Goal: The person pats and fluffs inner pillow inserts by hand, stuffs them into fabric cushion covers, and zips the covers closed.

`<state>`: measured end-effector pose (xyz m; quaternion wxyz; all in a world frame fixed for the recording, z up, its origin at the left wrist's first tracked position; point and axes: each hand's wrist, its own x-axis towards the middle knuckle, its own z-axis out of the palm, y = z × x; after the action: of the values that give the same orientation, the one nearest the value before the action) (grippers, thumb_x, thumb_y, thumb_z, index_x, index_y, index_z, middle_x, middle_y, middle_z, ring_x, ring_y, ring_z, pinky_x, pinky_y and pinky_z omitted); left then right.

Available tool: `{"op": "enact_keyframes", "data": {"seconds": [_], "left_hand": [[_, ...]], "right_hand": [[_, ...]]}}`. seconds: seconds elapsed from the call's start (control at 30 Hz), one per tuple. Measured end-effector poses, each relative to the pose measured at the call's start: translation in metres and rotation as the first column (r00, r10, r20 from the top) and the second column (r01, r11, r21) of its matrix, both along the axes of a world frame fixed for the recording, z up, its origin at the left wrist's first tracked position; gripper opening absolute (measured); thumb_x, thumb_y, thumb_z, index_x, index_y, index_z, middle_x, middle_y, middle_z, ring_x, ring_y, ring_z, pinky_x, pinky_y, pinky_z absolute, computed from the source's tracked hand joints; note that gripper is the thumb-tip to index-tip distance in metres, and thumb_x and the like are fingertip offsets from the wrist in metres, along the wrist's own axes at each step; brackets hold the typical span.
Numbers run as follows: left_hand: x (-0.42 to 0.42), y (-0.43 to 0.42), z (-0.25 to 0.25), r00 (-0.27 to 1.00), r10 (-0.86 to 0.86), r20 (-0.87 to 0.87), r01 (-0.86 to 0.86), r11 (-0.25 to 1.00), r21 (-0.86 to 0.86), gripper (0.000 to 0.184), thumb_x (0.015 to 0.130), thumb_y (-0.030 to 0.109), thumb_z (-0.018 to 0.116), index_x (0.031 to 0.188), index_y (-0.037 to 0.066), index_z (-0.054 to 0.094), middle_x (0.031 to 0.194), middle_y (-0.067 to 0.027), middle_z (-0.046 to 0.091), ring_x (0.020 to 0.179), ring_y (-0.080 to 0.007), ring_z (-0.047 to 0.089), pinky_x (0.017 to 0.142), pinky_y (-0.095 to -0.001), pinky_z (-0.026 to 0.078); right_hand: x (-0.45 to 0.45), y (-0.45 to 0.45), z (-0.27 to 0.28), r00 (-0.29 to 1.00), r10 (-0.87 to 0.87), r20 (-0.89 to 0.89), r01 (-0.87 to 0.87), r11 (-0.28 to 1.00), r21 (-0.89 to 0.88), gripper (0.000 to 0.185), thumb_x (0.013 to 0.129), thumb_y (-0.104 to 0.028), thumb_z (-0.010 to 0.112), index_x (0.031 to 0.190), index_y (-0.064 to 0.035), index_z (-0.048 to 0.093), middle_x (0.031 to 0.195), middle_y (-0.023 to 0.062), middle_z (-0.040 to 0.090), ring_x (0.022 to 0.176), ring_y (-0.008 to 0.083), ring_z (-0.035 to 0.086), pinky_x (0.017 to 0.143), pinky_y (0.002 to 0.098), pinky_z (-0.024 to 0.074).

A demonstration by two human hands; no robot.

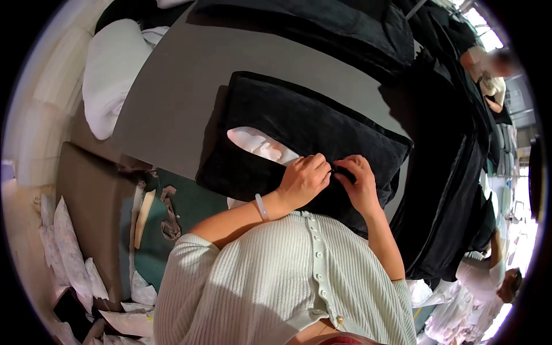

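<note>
A black velvety cushion (282, 106) lies in front of me at a slant. Through a long slit in its upper face shows white filling (261, 144). My left hand (307, 177), with a pale band on the wrist, is closed on the fabric at the slit's right end. Just right of it, my right hand (357, 177) pinches at the same edge, thumb and fingers close together. A small dark piece, possibly a zipper pull, sits between the two hands, mostly hidden by the fingers.
The cushion rests on a grey table (172, 86). More black fabric (322, 23) lies along the far side, and a large black pile (440, 190) stands right. A white roll (112, 75) is at left. Two other people (489, 75) are at the right edge.
</note>
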<state>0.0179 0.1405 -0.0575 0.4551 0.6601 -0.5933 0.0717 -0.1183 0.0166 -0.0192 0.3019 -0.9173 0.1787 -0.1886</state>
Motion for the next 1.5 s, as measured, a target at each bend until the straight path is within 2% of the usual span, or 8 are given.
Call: {"op": "enact_keyframes", "data": {"seconds": [0.4,0.63,0.77,0.83,0.93,1.17,1.37,1.5], "left_hand": [[0.014,0.017,0.017,0.964,0.193,0.183,-0.208,0.976,0.063,0.014,0.078,0.007,0.066,0.074,0.007,0.053,0.079,-0.0069,0.048,0.061,-0.0213,0.060,0.049,-0.0320,0.048],[0.124,0.095,0.020,0.743,0.664,0.085,-0.669,0.738,0.086,0.012,0.081,0.007,0.065,0.078,0.006,0.054,0.080,-0.0067,0.054,0.076,-0.0265,0.056,0.073,-0.0401,0.040],[0.147,0.096,-0.008,0.798,0.598,-0.075,-0.592,0.801,0.085,0.010,0.085,0.008,0.065,0.083,0.004,0.056,0.080,-0.0073,0.057,0.074,-0.0259,0.057,0.075,-0.0373,0.041],[0.169,0.098,-0.045,0.667,0.414,-0.620,-0.367,0.906,0.211,0.010,0.089,0.011,0.064,0.090,0.002,0.059,0.082,-0.0052,0.060,0.076,-0.0183,0.058,0.078,-0.0325,0.044],[0.170,0.096,-0.022,0.616,0.264,-0.742,-0.189,0.964,0.185,0.012,0.093,0.013,0.062,0.095,0.001,0.060,0.083,-0.0026,0.062,0.080,-0.0122,0.056,0.079,-0.0283,0.046],[0.180,0.094,-0.022,0.372,0.174,-0.912,-0.051,0.985,0.167,0.011,0.092,0.016,0.064,0.089,0.005,0.063,0.081,0.0032,0.059,0.076,-0.0051,0.051,0.073,-0.0218,0.042],[0.158,0.079,-0.017,0.282,0.089,-0.955,-0.099,0.993,0.063,0.010,0.093,0.017,0.063,0.089,0.008,0.064,0.081,0.0061,0.058,0.077,-0.0039,0.049,0.071,-0.0210,0.037],[0.177,0.092,-0.030,0.210,0.149,-0.966,-0.042,0.989,0.144,0.011,0.093,0.016,0.063,0.088,0.006,0.064,0.079,0.0053,0.057,0.072,-0.0050,0.050,0.068,-0.0217,0.041]], "right_hand": [[0.004,-0.020,-0.008,0.952,0.225,-0.208,-0.291,0.875,-0.386,0.010,0.081,-0.011,0.063,0.084,-0.0061,0.055,0.084,0.0090,0.055,0.082,0.0278,0.055,0.073,0.0380,0.0418],[-0.008,-0.033,0.036,0.867,0.329,-0.374,-0.466,0.801,-0.376,0.007,0.082,-0.009,0.061,0.084,-0.0040,0.056,0.084,0.0107,0.058,0.086,0.0274,0.058,0.079,0.0362,0.0418],[-0.009,-0.033,0.033,0.831,0.377,-0.408,-0.527,0.768,-0.364,0.005,0.082,-0.008,0.058,0.084,-0.0032,0.057,0.083,0.0106,0.058,0.085,0.0262,0.058,0.078,0.0358,0.0424],[-0.002,-0.029,0.021,0.827,0.386,-0.409,-0.539,0.752,-0.381,0.005,0.082,-0.008,0.058,0.084,-0.0030,0.057,0.082,0.0105,0.057,0.085,0.0262,0.058,0.078,0.0357,0.0428],[0.004,-0.030,0.011,0.819,0.379,-0.432,-0.549,0.736,-0.395,0.006,0.083,-0.008,0.056,0.085,-0.0032,0.058,0.081,0.0101,0.056,0.083,0.0261,0.058,0.078,0.0354,0.0438],[0.033,-0.031,0.035,0.791,0.327,-0.517,-0.486,0.849,-0.207,0.012,0.081,-0.013,0.067,0.086,-0.0044,0.060,0.086,0.0100,0.060,0.088,0.0283,0.059,0.076,0.0384,0.0473],[0.137,0.045,0.024,0.946,0.322,-0.041,-0.325,0.935,-0.143,0.014,0.080,-0.010,0.069,0.092,-0.0046,0.064,0.092,0.0097,0.060,0.091,0.0303,0.059,0.077,0.0396,0.0508],[0.195,0.076,0.008,0.980,0.197,0.027,-0.194,0.976,-0.099,0.014,0.077,-0.005,0.071,0.089,-0.0044,0.066,0.091,0.0082,0.061,0.089,0.0283,0.059,0.078,0.0383,0.0503]]}}
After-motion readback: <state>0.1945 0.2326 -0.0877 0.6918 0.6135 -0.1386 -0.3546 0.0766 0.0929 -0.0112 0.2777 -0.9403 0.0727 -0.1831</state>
